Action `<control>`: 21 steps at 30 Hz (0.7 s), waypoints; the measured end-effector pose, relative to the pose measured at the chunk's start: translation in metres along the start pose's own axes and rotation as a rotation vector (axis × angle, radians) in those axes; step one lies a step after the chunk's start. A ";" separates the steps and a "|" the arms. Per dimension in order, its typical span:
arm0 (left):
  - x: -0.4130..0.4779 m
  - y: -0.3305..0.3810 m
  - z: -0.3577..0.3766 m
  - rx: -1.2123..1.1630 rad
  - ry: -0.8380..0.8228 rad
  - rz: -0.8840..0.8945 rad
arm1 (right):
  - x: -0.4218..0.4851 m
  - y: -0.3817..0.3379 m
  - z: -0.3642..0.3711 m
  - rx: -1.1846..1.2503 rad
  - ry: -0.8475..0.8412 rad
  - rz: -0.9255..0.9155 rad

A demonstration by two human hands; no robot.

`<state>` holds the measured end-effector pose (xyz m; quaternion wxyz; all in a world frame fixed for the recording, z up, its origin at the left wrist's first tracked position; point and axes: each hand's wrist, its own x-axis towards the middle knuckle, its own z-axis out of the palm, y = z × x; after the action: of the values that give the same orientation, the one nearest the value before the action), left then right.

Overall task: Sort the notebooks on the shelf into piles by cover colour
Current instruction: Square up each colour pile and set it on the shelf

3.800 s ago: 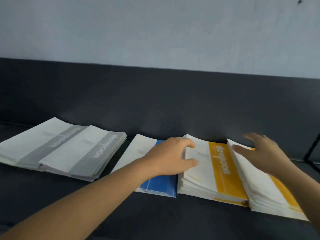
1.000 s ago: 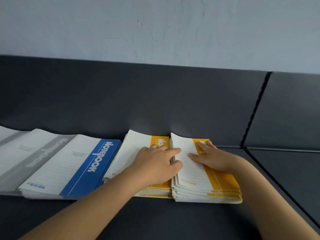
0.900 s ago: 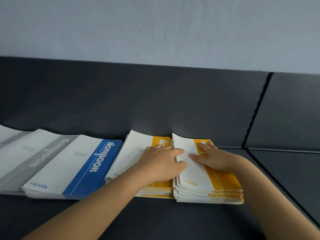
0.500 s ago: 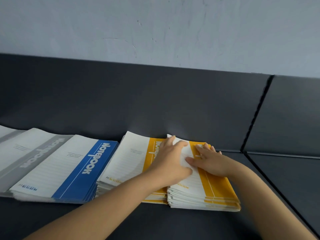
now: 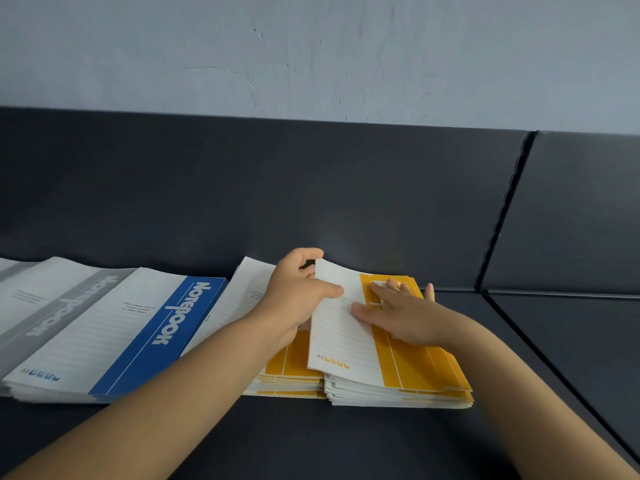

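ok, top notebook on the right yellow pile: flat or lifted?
Left edge lifted: left hand pinches the notebook there, right hand presses it.

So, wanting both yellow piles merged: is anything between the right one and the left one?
Nothing visible: the right yellow pile sits against the left yellow pile. Only the left hand lies across the seam, gripping the edge of the top notebook.

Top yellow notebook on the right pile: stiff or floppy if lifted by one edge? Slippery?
Probably floppy: the top yellow notebook is thin, its edge bowing where the left hand pinches it. Likely light. Might slide: the covers of the right yellow pile lie fanned under the flat right hand.
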<state>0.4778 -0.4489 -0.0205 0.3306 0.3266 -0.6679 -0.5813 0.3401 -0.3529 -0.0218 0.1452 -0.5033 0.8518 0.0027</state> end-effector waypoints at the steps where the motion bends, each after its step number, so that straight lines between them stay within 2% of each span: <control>1: 0.001 0.000 -0.002 -0.035 0.008 -0.008 | 0.000 -0.001 0.000 0.005 0.000 -0.003; 4: 0.004 0.002 -0.008 -0.033 0.028 -0.058 | -0.003 -0.003 0.000 0.075 -0.014 -0.029; 7: 0.011 0.003 -0.014 0.132 -0.049 -0.135 | -0.007 -0.006 0.001 0.125 0.000 -0.055; 11: 0.025 0.013 -0.046 0.250 0.004 -0.086 | -0.003 0.001 0.004 0.084 0.035 -0.003; 18: 0.035 0.011 -0.106 0.777 0.090 0.033 | -0.002 0.004 0.004 0.026 0.043 0.027; 21: 0.031 0.010 -0.097 0.966 -0.006 -0.017 | -0.001 0.006 0.002 0.030 0.031 0.050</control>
<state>0.5399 -0.5275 0.0018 0.1342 0.4465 -0.8598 -0.2081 0.3357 -0.3487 -0.0244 0.1394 -0.4796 0.8662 -0.0143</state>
